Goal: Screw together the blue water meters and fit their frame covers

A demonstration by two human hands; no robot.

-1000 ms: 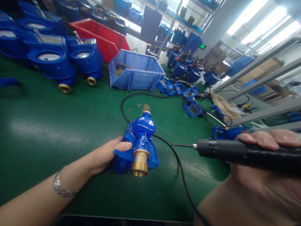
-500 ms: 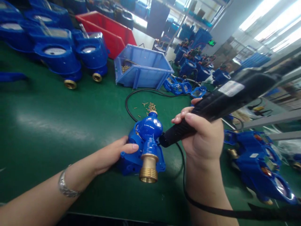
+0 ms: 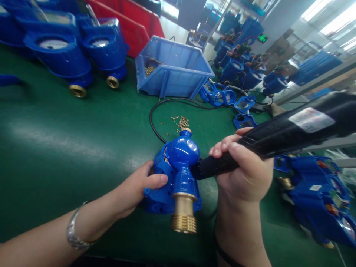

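Note:
A blue water meter (image 3: 184, 152) with brass threaded ends lies on the green bench, its rounded pipe body facing up. My left hand (image 3: 141, 185) grips its left side, thumb on top of the housing and the other fingers mostly hidden. Wrapped in my right hand (image 3: 244, 167) is a black electric screwdriver (image 3: 283, 129), slanting down to the left. Its nose is against or just behind the meter's right side; the bit is out of sight. Small brass screws (image 3: 183, 121) lie loose just beyond the meter.
A blue bin (image 3: 178, 79) with screws stands behind, beside a red bin (image 3: 125, 29). Blue meters (image 3: 58, 52) are at the left, more meter parts (image 3: 314, 189) at the right. Blue lids (image 3: 219, 97) lie near a black cable (image 3: 151, 118) looping across the green bench (image 3: 83, 155).
The view has shifted, so the meter appears slightly lower, right and larger. Both hands keep their grips, and the screwdriver is tilted a little flatter, its nose still at the meter's right side.

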